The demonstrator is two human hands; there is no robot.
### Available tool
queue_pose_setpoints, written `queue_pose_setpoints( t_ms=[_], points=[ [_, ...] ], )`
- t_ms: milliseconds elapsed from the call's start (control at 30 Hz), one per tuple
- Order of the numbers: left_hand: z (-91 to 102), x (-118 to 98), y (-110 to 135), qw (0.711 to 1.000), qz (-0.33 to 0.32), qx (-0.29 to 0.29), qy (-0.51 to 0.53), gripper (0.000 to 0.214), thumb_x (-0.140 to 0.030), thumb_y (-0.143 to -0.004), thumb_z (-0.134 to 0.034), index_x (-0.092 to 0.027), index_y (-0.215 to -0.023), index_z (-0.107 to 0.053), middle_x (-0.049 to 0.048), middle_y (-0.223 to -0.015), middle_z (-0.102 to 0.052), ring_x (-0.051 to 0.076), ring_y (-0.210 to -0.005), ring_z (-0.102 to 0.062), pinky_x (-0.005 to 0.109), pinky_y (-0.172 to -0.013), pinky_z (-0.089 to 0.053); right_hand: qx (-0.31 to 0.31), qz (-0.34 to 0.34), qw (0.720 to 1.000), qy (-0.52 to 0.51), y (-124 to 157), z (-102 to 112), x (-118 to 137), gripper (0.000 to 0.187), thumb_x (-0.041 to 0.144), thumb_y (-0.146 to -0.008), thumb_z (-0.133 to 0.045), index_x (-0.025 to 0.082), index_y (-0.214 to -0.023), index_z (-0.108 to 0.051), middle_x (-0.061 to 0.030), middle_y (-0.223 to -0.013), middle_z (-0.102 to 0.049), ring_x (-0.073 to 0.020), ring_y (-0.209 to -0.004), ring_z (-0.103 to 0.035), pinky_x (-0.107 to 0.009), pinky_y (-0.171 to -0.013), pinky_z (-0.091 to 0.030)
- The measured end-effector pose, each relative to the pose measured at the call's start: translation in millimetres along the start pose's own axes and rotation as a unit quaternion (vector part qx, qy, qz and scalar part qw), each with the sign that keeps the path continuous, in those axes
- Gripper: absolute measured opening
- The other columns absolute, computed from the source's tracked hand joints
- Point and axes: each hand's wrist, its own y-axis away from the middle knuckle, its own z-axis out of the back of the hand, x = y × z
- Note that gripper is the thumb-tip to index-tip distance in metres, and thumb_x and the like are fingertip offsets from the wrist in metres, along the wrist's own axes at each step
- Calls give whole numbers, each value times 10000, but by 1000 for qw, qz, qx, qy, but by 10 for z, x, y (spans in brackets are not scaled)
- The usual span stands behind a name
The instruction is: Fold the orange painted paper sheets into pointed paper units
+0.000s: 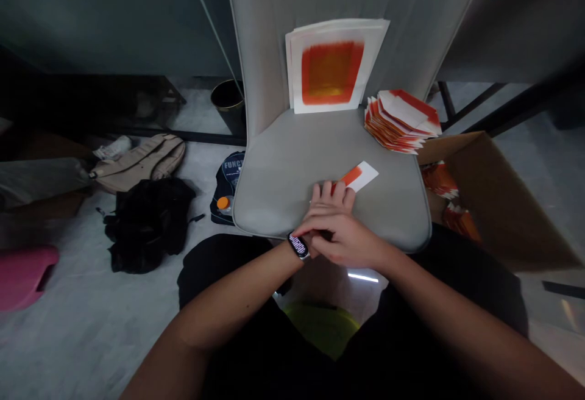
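Observation:
My left hand (336,197) lies on the front of the chair seat (283,162) with its fingers spread. Its fingertips rest at the near end of a folded strip of white paper with an orange-red patch (359,175), covering that end. Nothing is gripped in it. A smartwatch (298,245) with a lit screen is on my left wrist. Across the back of the left hand reaches my right hand (336,235), a finger stretched to the watch's edge and the other fingers bent, holding nothing.
White sheets with a red-orange block (333,74) lean on the chair's backrest. A stack of folded red-and-white papers (400,121) sits at the seat's right. Beside it stands a cardboard box (503,199) with more folded papers. Bags, including a black one (148,223), lie on the floor at left.

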Motion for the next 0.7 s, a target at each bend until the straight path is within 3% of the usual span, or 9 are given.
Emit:
queue_pose_setpoints(
  t_ms=[333,700],
  points=[
    [-13,-14,-5,1000,17,-7,21,251,-131,-924,-583,-270,-1079,-722,94,-1082,-603,262,-943,-533,461,-767,-440,18,1,1000,-3,4,21,-4,294,60,-822,-522,222,-884,-760,-29,-907,-705,-159,-836,-618,-353,-835,-490],
    [37,-2,12,1000,2,-5,1,259,-141,-955,-530,-265,-1100,-705,86,-1095,-606,255,-955,-528,454,-783,-455,16,-22,1000,1,-4,11,-18,289,68,-828,-514,216,-910,-747,-29,-907,-710,-163,-850,-631,-347,-832,-499]
  ],
)
